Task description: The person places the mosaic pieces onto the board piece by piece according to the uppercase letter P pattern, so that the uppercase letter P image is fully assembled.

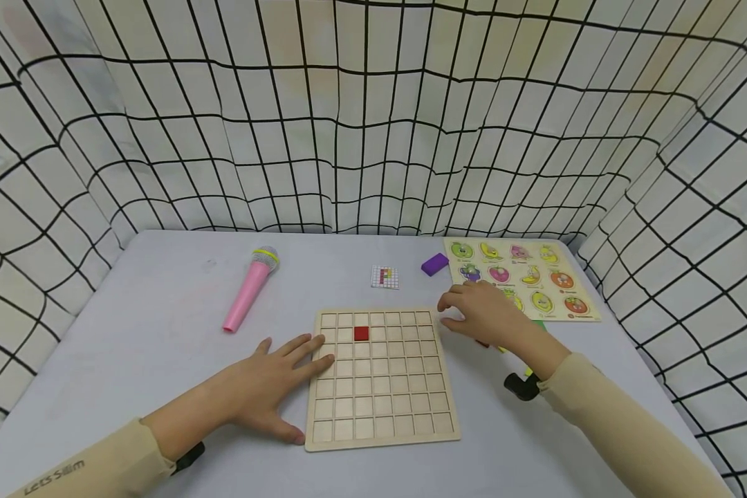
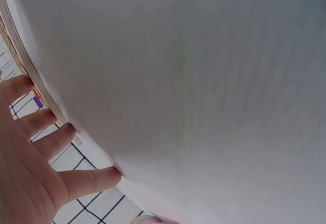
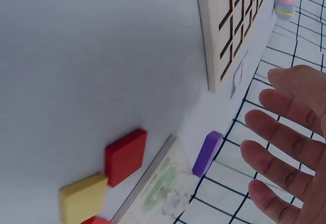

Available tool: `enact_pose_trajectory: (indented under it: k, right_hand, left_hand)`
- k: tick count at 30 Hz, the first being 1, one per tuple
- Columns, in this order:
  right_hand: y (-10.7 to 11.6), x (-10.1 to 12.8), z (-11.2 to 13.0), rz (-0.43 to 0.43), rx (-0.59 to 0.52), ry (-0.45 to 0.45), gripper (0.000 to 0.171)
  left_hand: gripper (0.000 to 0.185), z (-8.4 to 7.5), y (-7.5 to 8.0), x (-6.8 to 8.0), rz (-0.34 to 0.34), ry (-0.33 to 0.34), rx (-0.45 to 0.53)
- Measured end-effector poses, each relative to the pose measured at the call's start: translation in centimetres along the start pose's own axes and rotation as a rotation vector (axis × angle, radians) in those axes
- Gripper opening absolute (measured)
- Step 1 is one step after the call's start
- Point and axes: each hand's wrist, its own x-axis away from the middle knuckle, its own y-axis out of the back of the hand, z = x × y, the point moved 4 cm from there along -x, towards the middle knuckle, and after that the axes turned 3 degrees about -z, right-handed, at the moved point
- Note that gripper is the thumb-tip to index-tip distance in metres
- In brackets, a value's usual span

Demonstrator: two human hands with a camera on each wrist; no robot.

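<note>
Background: white walls crossed by black grid lines.
Table: white cloth.
Grid board: wooden grid board, flat, front centre; red tile in second row from top, third column from left.
Left hand: left hand spread, fingertips on board's left edge, thumb at lower-left corner.
Right hand: right hand spread, fingers loosely bent, near board's upper-right corner.
Loose tiles: red block touching yellow block, near fruit board.
Behind board: picture card, purple block.
Left side: pink microphone, lying.

white table | pale walls on three sides | black grid
</note>
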Motion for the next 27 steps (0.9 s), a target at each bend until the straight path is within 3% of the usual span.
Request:
enact_pose_trajectory:
  k: [14,27]
  right_hand:
    - [-1.2,3.2,-2.4,0.010,-0.024,-0.030,0.020]
    - [-2.1,5.9,-4.1,0.097,-0.037,-0.183,0.025]
  left_hand:
    - [0.115,0.3,0.2,0.7,-0.002,0.010,-0.011]
    - [0.115,0.1,-0.1,0.4,0.031,0.012,-0.008]
